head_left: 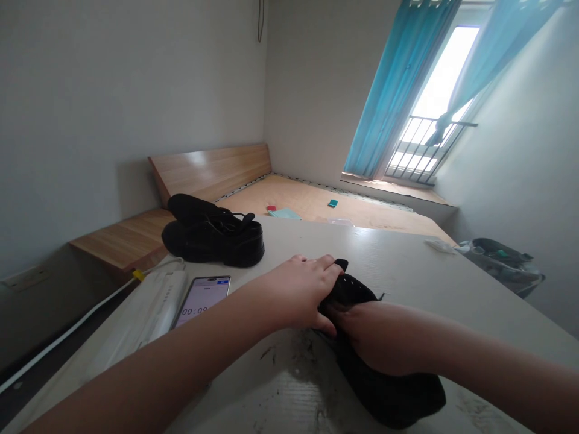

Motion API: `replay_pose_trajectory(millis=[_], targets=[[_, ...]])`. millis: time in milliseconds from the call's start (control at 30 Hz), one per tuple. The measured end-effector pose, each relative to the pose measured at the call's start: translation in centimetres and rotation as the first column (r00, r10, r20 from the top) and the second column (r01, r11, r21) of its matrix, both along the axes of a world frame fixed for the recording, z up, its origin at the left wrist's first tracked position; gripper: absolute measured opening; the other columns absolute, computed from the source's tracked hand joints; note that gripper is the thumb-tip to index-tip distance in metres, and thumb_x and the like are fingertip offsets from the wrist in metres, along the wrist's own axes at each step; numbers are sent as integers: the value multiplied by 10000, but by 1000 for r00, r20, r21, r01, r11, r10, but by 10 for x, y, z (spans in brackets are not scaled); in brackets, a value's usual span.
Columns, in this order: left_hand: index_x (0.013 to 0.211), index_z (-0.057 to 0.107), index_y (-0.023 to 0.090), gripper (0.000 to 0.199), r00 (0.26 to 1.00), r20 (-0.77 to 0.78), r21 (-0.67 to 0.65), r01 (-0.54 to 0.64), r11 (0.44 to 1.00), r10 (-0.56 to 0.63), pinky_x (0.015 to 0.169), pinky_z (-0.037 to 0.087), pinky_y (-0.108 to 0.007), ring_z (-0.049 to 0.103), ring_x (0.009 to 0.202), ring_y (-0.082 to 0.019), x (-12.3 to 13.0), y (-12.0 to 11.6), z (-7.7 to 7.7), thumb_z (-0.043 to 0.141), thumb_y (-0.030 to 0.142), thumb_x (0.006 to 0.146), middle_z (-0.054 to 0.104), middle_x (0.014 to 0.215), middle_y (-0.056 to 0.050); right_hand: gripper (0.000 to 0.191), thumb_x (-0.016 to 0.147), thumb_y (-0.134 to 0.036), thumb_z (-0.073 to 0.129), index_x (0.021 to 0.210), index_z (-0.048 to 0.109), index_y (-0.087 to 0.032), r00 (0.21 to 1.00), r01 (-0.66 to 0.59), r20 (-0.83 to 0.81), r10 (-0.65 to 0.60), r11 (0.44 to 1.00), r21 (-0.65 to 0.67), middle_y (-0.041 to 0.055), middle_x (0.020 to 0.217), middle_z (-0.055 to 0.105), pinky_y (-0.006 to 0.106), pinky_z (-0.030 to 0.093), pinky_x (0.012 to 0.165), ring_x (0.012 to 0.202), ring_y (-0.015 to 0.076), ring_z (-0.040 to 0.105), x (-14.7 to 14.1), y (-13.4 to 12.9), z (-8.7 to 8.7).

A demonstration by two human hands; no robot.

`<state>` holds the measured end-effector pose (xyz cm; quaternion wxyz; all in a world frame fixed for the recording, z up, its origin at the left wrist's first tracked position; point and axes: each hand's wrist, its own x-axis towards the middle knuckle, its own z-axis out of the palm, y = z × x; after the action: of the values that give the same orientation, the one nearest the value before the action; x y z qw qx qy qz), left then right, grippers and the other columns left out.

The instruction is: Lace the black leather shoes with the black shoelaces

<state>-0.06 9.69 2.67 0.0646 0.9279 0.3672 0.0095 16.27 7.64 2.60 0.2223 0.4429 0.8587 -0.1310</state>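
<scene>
Left hand [310,283] clasps the far end, fingers half-curled, thumb apart; right hand [373,334] is sunk inside the black, low-cut shoe with punched eyelets [398,401]!

Shoe's long axis slants from beneath the left fingertips to below the right wrist, right hand nearer its bulk; hidden fingers, grip unclear.

The fingers of the right hand [371,334] are mostly hidden in the near shoe [398,396]; the phone [207,295] and its timer [192,311] are partly covered by the left forearm [194,355]; the curtains [392,90] are cut off by the top edge.
</scene>
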Motion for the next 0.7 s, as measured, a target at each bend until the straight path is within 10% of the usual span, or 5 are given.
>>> replay_pose_trajectory(millis=[167,500,700], targets=[[1401,321,114,867,1000,3,-10,-5,1000,5,1027,352,-397,405,1278,-310,0,0,1,651,570,741,313,1489,-165,359,783,-79,439,1045,684,-66,980,43,199,-15,990,-136,209,998,692,373,491,697,879,321,673,-5,-2,14],[1391,342,108,876,1000,24,-8,7,1000,-7,1018,367,-407,413,1269,-320,0,1,-1,680,559,721,338,1473,-168,380,826,-73,384,1096,652,-84,998,10,65,2,982,-188,188,1069,675,360,470,786,974,292,645,5,-2,17],[1389,342,112,841,1000,20,-3,-1,1000,1,1015,364,-399,440,1239,-306,0,0,1,676,528,739,356,1461,-158,531,926,-507,295,821,711,-195,981,190,-39,-190,982,-7,92,739,711,278,379,478,554,188,622,17,-20,14]])
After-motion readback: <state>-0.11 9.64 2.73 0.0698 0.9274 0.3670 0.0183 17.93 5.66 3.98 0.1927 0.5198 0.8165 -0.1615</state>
